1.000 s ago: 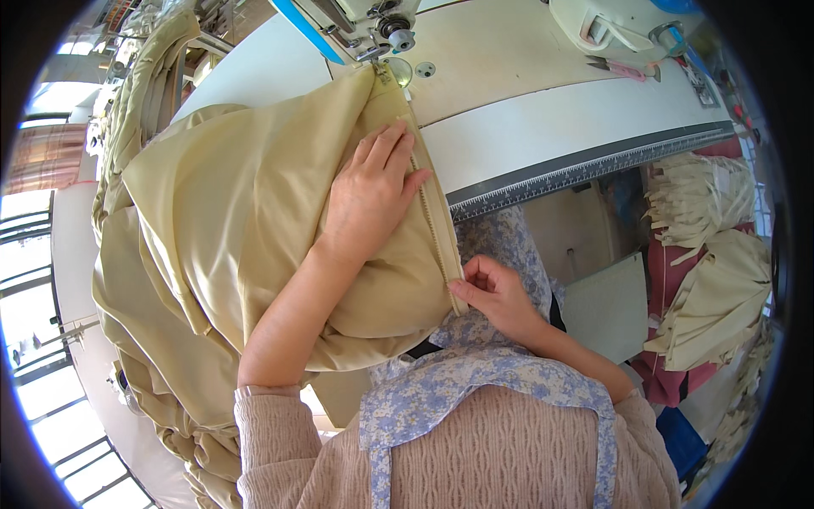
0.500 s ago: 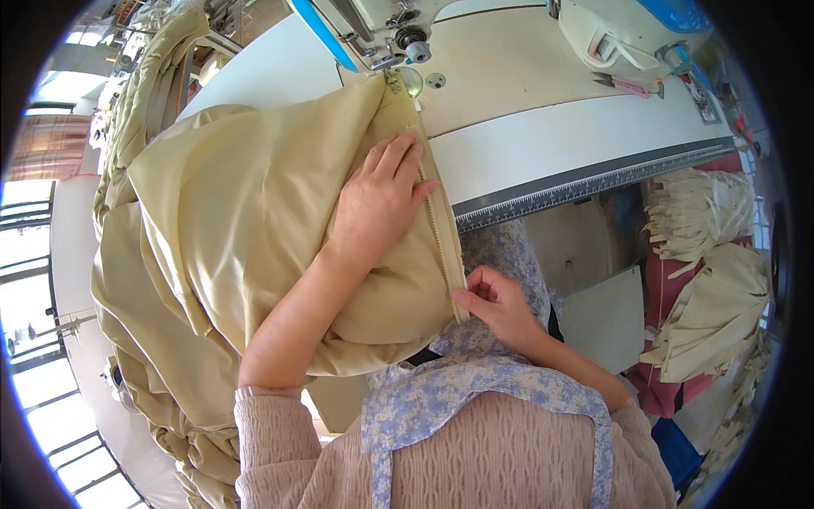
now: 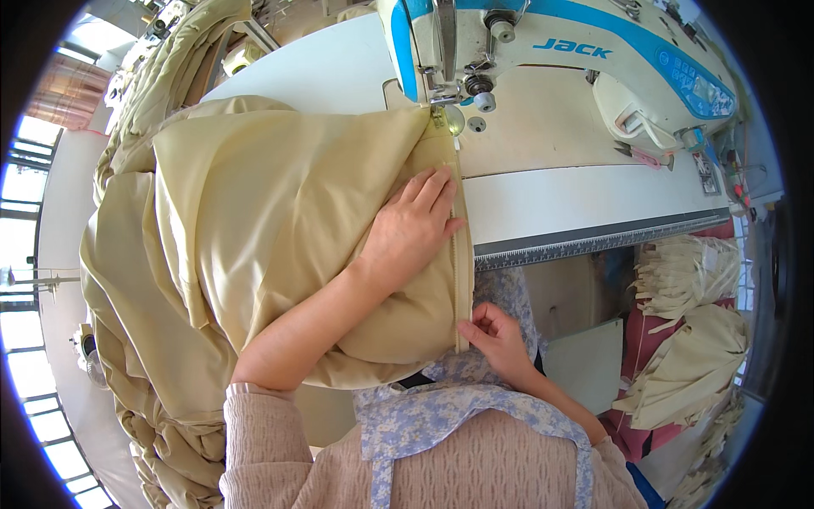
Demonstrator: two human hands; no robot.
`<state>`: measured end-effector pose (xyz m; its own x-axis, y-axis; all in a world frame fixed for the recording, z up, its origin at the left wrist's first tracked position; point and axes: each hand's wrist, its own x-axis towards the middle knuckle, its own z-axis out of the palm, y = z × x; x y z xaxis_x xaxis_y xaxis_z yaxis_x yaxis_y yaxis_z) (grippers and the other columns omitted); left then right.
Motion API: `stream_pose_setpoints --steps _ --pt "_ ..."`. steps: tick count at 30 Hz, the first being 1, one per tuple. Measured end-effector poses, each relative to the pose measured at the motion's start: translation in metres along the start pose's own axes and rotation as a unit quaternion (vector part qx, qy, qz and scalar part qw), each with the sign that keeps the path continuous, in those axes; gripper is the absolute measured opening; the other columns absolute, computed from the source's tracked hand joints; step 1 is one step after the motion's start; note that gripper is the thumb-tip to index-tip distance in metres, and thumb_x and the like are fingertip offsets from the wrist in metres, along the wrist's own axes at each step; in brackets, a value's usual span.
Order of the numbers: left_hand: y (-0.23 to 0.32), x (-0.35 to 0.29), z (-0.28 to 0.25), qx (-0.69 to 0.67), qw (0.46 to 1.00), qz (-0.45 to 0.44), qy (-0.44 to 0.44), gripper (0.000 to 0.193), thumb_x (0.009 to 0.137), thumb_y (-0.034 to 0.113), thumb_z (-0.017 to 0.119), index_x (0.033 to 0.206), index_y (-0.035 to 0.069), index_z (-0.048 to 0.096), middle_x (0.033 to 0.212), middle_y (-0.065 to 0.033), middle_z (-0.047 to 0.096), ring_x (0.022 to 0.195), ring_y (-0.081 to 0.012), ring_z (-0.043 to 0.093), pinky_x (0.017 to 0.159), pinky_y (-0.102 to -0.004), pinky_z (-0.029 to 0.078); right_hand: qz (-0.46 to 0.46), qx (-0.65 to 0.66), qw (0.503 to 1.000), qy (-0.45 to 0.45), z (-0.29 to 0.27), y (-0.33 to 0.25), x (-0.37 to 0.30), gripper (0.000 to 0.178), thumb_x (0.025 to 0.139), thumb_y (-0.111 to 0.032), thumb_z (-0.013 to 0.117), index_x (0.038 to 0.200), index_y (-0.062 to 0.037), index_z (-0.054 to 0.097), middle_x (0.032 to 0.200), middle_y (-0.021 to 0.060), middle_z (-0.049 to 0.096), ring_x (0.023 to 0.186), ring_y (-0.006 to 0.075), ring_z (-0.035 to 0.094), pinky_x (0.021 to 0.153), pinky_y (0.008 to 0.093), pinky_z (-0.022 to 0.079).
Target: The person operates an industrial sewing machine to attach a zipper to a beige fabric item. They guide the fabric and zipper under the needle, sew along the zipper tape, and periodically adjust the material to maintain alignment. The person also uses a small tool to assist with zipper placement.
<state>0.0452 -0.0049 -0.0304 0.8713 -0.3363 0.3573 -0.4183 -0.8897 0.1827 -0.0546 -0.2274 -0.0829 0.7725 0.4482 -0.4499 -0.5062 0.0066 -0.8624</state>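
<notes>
A large piece of shiny beige fabric (image 3: pixel 254 220) is spread over the left of the table and hangs down past its front edge. Along its right edge runs a zipper (image 3: pixel 460 280), whose far end lies beneath the presser foot (image 3: pixel 437 116) of the white and blue sewing machine (image 3: pixel 543 53). My left hand (image 3: pixel 409 222) rests flat on the fabric beside the zipper, its fingers stretched toward the presser foot. At the near end, my right hand (image 3: pixel 500 342) pinches the zipper's edge between thumb and fingers.
A dark ruler strip (image 3: pixel 593 240) lines the table's front edge. Pink-handled thread snips (image 3: pixel 649 158) lie on the tabletop (image 3: pixel 560 195) at right. Bundled beige strips (image 3: pixel 685 270) and folded beige cloth (image 3: pixel 691 356) sit lower right. More beige fabric (image 3: pixel 165 110) is heaped at far left.
The view has shifted, so the table and hands appear lower and more of the sewing machine shows. Both hands keep about the same places on the fabric and zipper.
</notes>
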Motion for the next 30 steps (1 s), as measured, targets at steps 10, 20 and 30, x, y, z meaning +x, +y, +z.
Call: stream_pose_setpoints --steps 10,20,30 --pt "0.001 0.0 0.001 0.013 1.0 0.005 -0.003 0.049 0.089 0.024 0.075 0.127 -0.004 0.061 0.139 -0.0146 0.057 0.128 -0.0303 0.057 0.099 -0.038 0.056 0.002 -0.007 1.0 0.013 0.0 0.005 0.002 0.019 0.097 -0.017 0.075 0.093 -0.0039 0.061 0.071 -0.0045 0.056 0.064 0.0024 0.05 0.058 0.0206 0.041" --pt "-0.002 0.0 0.0 0.024 1.0 0.018 -0.007 0.051 0.09 0.027 0.074 0.126 -0.005 0.061 0.139 -0.017 0.056 0.128 -0.0317 0.056 0.1 -0.0385 0.055 -0.337 -0.414 0.838 0.111 -0.035 -0.159 0.127 0.019 0.093 -0.018 0.074 0.103 -0.003 0.068 0.1 0.0076 0.067 0.075 0.0181 0.065 0.069 0.0346 0.054" --pt "-0.005 0.001 -0.004 0.02 0.999 0.039 -0.016 0.05 0.09 0.027 0.074 0.124 -0.007 0.062 0.138 -0.019 0.056 0.127 -0.033 0.057 0.099 -0.0386 0.056 -0.243 -0.524 0.812 0.087 -0.032 -0.196 0.232 0.031 0.083 -0.028 0.073 0.105 -0.006 0.071 0.104 0.0152 0.074 0.103 0.0389 0.065 0.089 0.0501 0.052"
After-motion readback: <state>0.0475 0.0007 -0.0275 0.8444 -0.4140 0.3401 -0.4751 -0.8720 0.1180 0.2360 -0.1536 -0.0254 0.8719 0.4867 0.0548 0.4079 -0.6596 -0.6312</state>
